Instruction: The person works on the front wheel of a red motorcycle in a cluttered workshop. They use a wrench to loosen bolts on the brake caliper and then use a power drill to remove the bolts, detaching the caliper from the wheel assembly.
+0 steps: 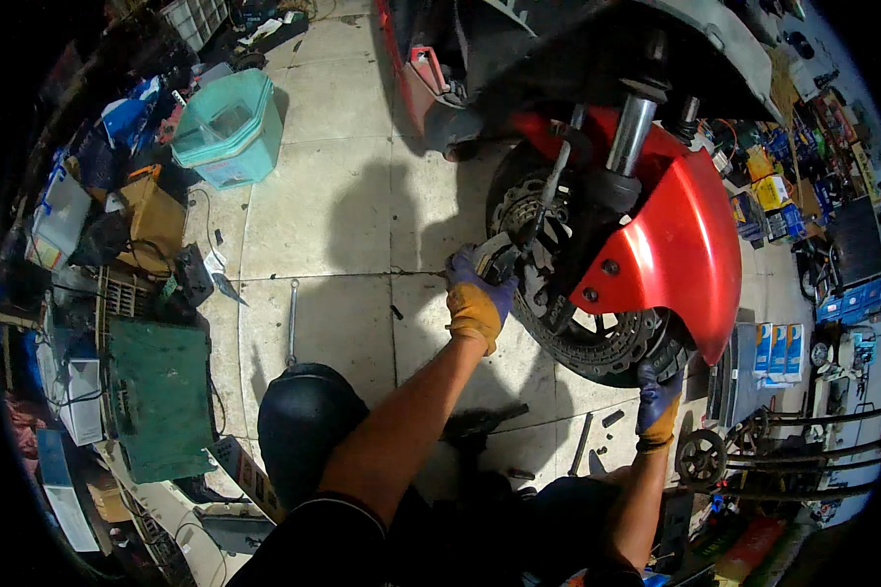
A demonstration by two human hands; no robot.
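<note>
Head view, centre: your left grip (482, 292) holds the caliper (498, 257); tilting could scrape the disc (609, 350); right grip's (658, 396) closure unclear.

And we're seeing purple gloves (482, 295) with orange cuffs (472, 319) at centre and lower right, black pale-edged sleeve (325, 543) below, dark trousers (305, 430), possibly denim, lower left!

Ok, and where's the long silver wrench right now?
In the head view, the wrench lies on the tiled floor, left of the left hand, just beyond the left knee.
</note>
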